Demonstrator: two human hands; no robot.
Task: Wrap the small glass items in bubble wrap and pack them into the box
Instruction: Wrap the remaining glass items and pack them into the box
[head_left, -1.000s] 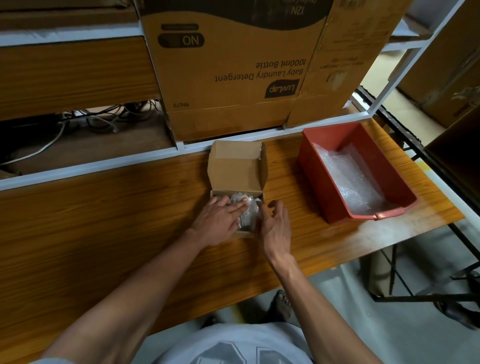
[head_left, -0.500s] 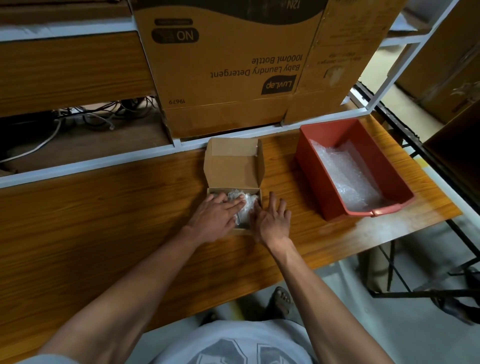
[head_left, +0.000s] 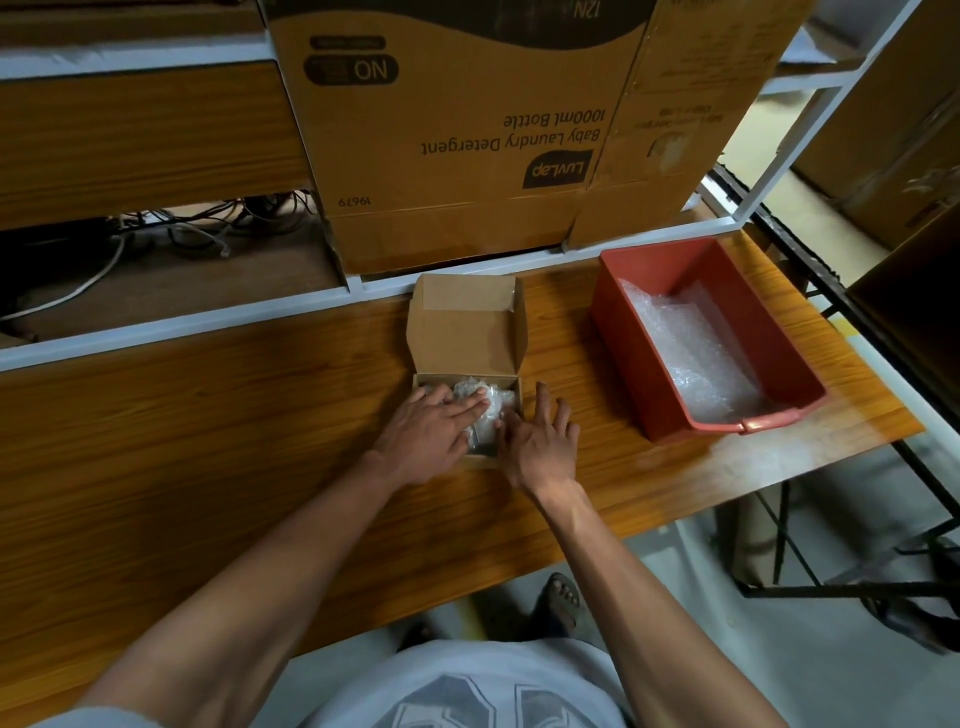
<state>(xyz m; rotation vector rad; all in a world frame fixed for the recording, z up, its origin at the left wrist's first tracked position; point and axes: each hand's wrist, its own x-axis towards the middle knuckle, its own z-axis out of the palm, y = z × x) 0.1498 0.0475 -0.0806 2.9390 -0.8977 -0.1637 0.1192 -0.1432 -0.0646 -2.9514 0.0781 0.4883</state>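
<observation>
Bubble-wrapped bundles (head_left: 485, 410) are being pressed down into the small cardboard box (head_left: 467, 332), which sits on the wooden table (head_left: 208, 441) with its lid flap standing open at the back. The left hand (head_left: 428, 436) is laid flat on the wrap, fingers straight, nothing gripped. The right hand (head_left: 540, 447) is spread open at the box's right edge, its thumb side touching the wall, nothing held. Pressure is best kept light and even, so the glass is seated below the rim before the flap is folded over. Spare bubble wrap (head_left: 691, 353) lies in the red bin (head_left: 623, 332) nearby.
</observation>
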